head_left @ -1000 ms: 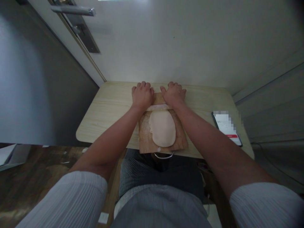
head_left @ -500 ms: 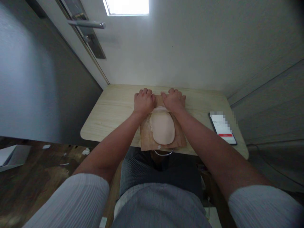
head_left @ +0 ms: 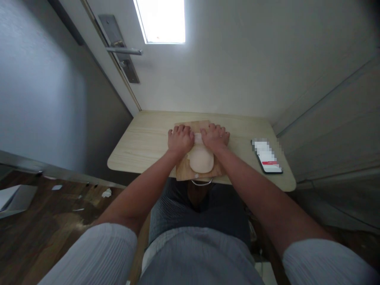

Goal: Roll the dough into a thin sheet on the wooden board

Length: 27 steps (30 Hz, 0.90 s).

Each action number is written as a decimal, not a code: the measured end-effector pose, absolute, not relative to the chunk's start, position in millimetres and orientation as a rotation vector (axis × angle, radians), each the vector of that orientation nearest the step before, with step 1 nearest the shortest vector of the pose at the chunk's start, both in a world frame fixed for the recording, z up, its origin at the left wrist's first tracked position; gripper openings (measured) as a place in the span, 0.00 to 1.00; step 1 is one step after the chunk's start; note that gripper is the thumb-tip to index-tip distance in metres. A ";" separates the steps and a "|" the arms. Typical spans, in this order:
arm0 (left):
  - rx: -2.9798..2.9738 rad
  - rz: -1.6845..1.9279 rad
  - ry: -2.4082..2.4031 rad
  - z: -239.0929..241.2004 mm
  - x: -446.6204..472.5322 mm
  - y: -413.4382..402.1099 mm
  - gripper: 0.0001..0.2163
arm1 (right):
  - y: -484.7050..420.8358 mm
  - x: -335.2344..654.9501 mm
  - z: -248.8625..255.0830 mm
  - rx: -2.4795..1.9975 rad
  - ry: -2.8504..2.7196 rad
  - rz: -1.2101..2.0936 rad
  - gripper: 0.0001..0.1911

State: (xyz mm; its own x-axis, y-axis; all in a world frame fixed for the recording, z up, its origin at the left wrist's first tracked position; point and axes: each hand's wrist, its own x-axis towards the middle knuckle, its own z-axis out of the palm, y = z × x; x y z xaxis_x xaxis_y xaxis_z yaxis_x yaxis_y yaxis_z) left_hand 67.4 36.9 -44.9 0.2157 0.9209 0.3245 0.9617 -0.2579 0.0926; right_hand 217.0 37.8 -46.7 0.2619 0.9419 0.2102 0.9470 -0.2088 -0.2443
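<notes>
A flat, pale oval of dough (head_left: pixel 202 160) lies on a small wooden board (head_left: pixel 185 171) in front of me. Across its far end, a pale rolling pin (head_left: pixel 198 138) shows only as a short band; my hands cover the rest. My left hand (head_left: pixel 180 139) presses down at the left, fingers curled forward over the pin. At the right, my right hand (head_left: pixel 215 137) does the same, its thumb close to the left one. Both hands rest just above the board, either side of the dough's far end.
The board sits on a light wooden table (head_left: pixel 139 138) against a white door with a metal handle (head_left: pixel 126 50). To the right lies a phone (head_left: pixel 268 158) with its screen lit. A metal loop (head_left: pixel 202 183) sticks out below the board's near edge.
Both hands have come nearer to me over the board, covering more of the dough, and the board's far edge now shows beyond them. The camera view has tilted up slightly.
</notes>
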 end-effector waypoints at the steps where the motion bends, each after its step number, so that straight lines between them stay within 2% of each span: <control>1: -2.341 -0.476 -1.838 -45.8 67.6 32.4 0.19 | 32.5 216.9 -46.4 -2.204 -1.738 -0.032 0.28; 11: -2.302 -0.549 -1.845 -51.0 71.9 8.9 0.21 | -3.6 218.5 -45.6 -2.097 -1.847 -0.101 0.24; 16: -2.249 -0.601 -1.970 -53.5 83.2 4.3 0.20 | -12.0 223.0 -49.7 -2.088 -1.879 -0.103 0.26; 27: -2.344 -0.519 -1.861 -49.2 77.1 17.5 0.21 | 9.5 222.7 -48.6 -2.117 -1.902 -0.095 0.27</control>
State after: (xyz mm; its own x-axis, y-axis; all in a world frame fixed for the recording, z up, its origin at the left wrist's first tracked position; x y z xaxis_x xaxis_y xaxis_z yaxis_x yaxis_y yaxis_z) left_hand 77.1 17.5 -49.2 0.1933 0.9251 0.3267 0.9607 -0.2461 0.1286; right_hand 222.7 9.5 -48.6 0.1250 0.9621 0.2422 0.9815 -0.0841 -0.1722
